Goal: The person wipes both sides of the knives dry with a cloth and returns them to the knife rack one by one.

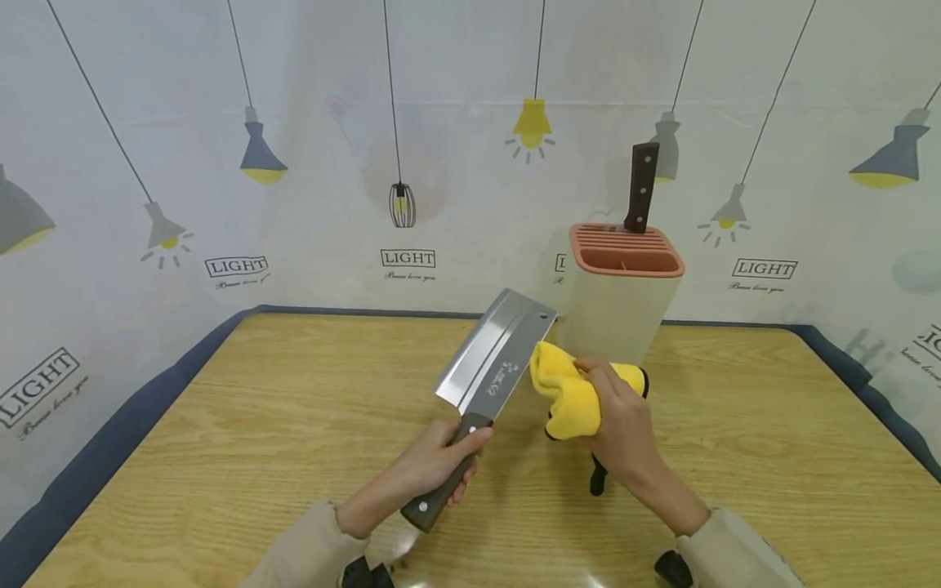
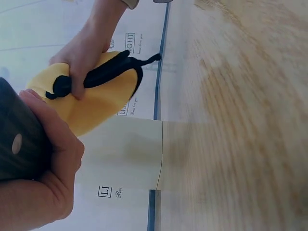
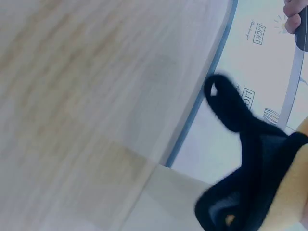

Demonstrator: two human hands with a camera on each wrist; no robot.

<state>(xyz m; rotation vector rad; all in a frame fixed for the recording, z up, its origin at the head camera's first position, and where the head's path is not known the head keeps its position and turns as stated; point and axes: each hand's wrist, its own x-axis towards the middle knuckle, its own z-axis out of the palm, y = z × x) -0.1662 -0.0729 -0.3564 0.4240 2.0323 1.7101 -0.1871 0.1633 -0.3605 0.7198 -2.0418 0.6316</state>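
My left hand (image 1: 441,461) grips the dark handle (image 1: 434,494) of a cleaver (image 1: 496,351), its broad steel blade angled up and away over the table. In the left wrist view the fingers wrap that handle (image 2: 19,139). A yellow cloth (image 1: 577,400) with black edging is bunched in my right hand (image 1: 625,425), just right of the blade and apart from it. From the cloth hangs a black loop (image 1: 598,476), large in the right wrist view as a black strap (image 3: 231,103).
Behind the cloth stands a cream knife block (image 1: 617,314) with a reddish slotted top. One dark-handled knife (image 1: 641,188) is upright in it. The wooden table (image 1: 257,433) meets a lamp-printed backdrop (image 1: 309,229) at its back and sides.
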